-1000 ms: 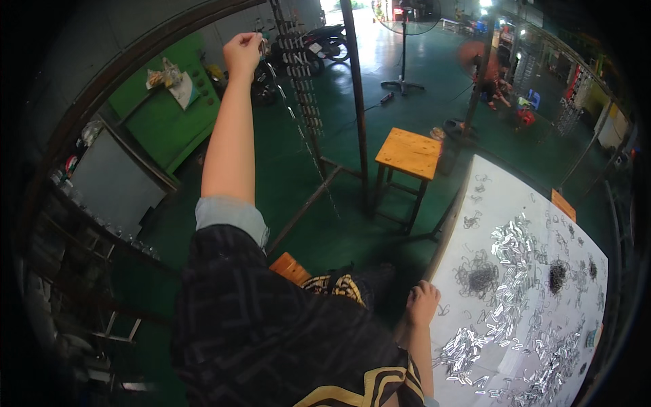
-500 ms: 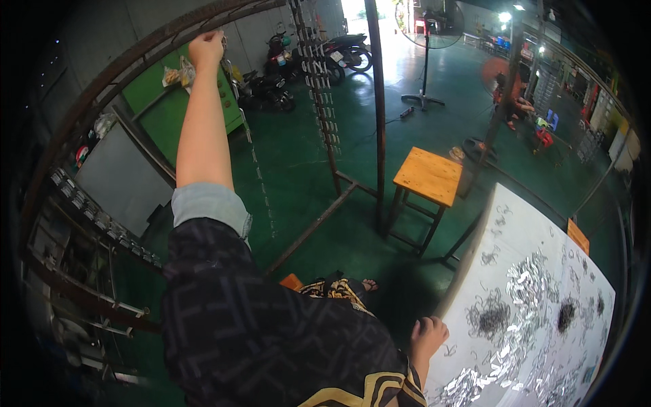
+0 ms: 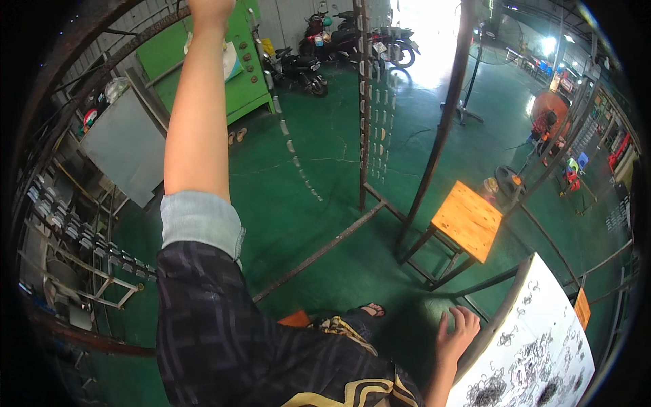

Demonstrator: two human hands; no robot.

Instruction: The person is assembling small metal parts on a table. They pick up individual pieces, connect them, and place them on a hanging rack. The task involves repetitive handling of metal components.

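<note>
My left arm reaches up to a rusty metal frame (image 3: pixel 146 30). My left hand (image 3: pixel 211 8) is cut by the top edge of the view, so its fingers are hidden. Just right of it hangs a long strand of small flat silver metal pieces (image 3: pixel 290 146), linked end to end; its upper end is out of view. Low on the right, my right hand (image 3: pixel 462 331) is held up beside the edge of a white table (image 3: pixel 542 292). Its fingers are apart and slightly bent, with nothing in them. Small dark wire hooks (image 3: pixel 488 390) lie scattered and heaped on that table.
More strands (image 3: pixel 381 115) hang by an upright post. A wooden stool (image 3: pixel 468 217) stands ahead to the right, near a slanting post (image 3: pixel 444 129). A low bar (image 3: pixel 325 247) crosses the floor. Further off are a green cabinet (image 3: pixel 254 81), motorbikes (image 3: pixel 298 68) and a seated person (image 3: pixel 546 129).
The view has shifted, and my left hand now sits higher, its fingers out of frame. The strand swings further right. My right hand has lifted and its fingers have spread.
</note>
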